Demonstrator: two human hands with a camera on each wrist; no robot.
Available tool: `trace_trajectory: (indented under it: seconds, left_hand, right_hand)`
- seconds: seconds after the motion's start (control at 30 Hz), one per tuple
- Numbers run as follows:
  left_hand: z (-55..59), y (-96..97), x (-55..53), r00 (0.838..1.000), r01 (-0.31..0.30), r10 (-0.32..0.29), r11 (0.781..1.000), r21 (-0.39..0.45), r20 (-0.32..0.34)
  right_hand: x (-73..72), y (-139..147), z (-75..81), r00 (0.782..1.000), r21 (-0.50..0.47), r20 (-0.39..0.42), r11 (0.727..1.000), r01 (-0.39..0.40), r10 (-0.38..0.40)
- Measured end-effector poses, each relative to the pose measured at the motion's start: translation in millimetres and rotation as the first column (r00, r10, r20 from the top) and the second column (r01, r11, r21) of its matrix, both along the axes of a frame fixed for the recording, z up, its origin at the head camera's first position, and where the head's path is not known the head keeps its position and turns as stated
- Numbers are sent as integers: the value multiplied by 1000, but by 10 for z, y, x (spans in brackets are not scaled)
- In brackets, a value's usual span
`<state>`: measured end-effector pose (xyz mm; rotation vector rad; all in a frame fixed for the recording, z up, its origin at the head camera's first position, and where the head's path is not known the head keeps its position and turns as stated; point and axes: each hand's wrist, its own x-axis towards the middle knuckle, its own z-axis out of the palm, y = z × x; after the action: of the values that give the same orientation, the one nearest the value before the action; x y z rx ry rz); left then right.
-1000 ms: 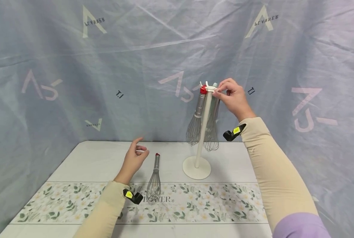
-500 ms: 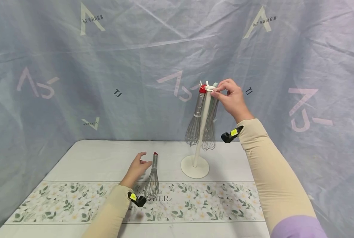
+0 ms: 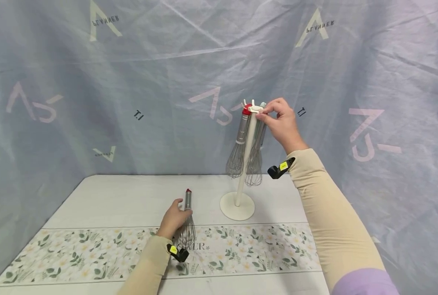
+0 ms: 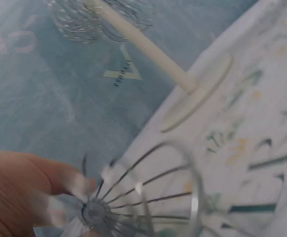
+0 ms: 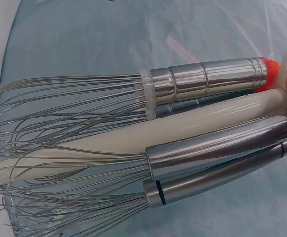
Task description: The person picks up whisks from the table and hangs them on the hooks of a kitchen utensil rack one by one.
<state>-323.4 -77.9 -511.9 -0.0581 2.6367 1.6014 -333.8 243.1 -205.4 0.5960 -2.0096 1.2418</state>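
Note:
A whisk (image 3: 188, 200) with a steel handle and red end lies on the table. My left hand (image 3: 174, 217) is at its neck, thumb crossing over it and index finger just left of the handle. In the left wrist view the whisk's wires (image 4: 153, 197) fan out beside blurred fingers (image 4: 64, 177); contact is hard to tell. My right hand (image 3: 282, 123) pinches the top of a white stand (image 3: 249, 143) between thumb and fingers. From that top hang several whisks, one with a red end (image 3: 242, 129). Steel handles (image 5: 222, 143) show close up in the right wrist view.
The stand's round base (image 3: 237, 211) rests on the white table (image 3: 130, 196), right of the lying whisk. A floral printed band (image 3: 93, 254) crosses the table. A grey-blue printed curtain (image 3: 160, 135) hangs behind and at both sides.
My left hand has come down and right, from beside the lying whisk to its neck. The right hand keeps its pinch on the stand top. The head view has shifted slightly.

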Motion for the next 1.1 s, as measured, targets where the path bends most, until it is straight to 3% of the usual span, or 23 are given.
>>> trace_trajectory:
  seconds: [0.2, 0.43, 0.63, 0.8, 0.9, 1.1]
  left_hand:
    - [53, 41, -12, 999, -33, 33, 999, -43, 6]
    - [15, 54, -35, 1000, -30, 30, 999, -30, -4]
    - [-25, 31, -38, 999, -49, 49, 997, 64, 1]
    - [-27, 27, -51, 999, -41, 33, 977, 210, 44]
    - [-2, 29, -71, 998, -43, 30, 959, 279, 51]
    - [135, 44, -105, 997, -78, 76, 951, 299, 19]
  right_hand:
    - [-8, -19, -1, 999, -19, -36, 1000, 4, -5]
    - [-5, -27, -6, 998, -2, -39, 999, 41, -41]
    - [5, -13, -29, 997, 17, -34, 998, 65, -64]
    - [-171, 78, -96, 996, 16, -34, 997, 78, -78]
    - [-296, 139, -145, 995, 25, -33, 995, 93, -92]
    - [-368, 154, -173, 996, 37, -42, 996, 86, -84]
